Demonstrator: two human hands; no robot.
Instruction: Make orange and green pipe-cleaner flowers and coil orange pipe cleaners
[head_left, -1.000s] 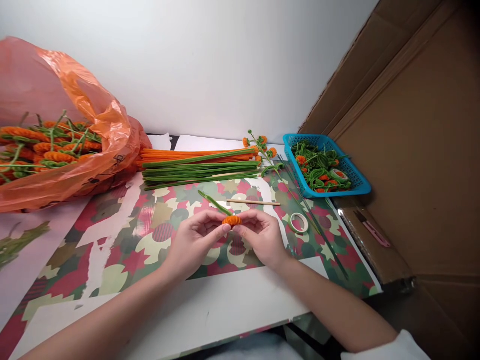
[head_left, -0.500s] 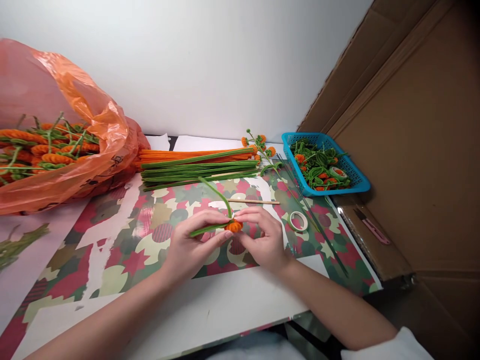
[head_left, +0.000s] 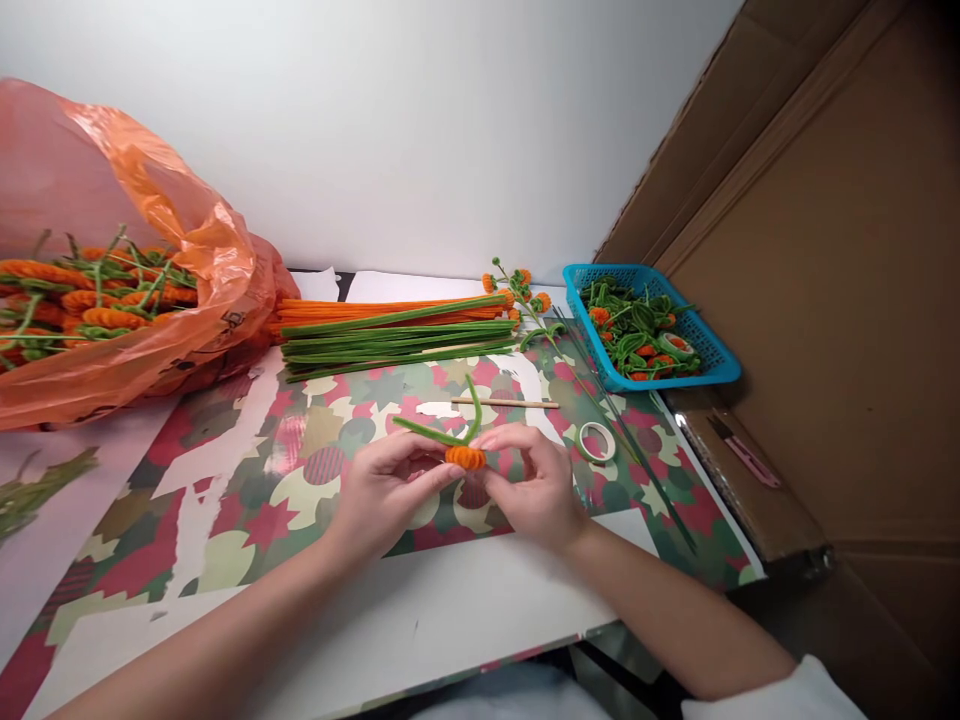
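Observation:
Between my two hands is a small orange pipe-cleaner flower (head_left: 466,458), ribbed and rounded. Two ends of a green pipe cleaner (head_left: 435,432) rise from its top, one slanting left and the other pointing up. The thumb and fingers of my left hand (head_left: 386,485) pinch the flower's left side. On its right side, the thumb and index finger of my right hand (head_left: 536,485) close on it as well. Beyond my hands a thin wooden stick (head_left: 506,403) lies on the patterned table covering (head_left: 300,500).
Orange pipe cleaners (head_left: 390,312) and green pipe cleaners (head_left: 397,343) lie at the back. An orange plastic bag (head_left: 247,290) of coiled pieces stands left. Rightward are a finished flower stem (head_left: 551,335), a tape roll (head_left: 596,442), a blue basket (head_left: 652,383) and a pink cutter (head_left: 750,460).
The flower has been turned in my fingers. Its green ends have swung: the low left one now sits higher, and the upright one has moved right. My hands stay nearly in place.

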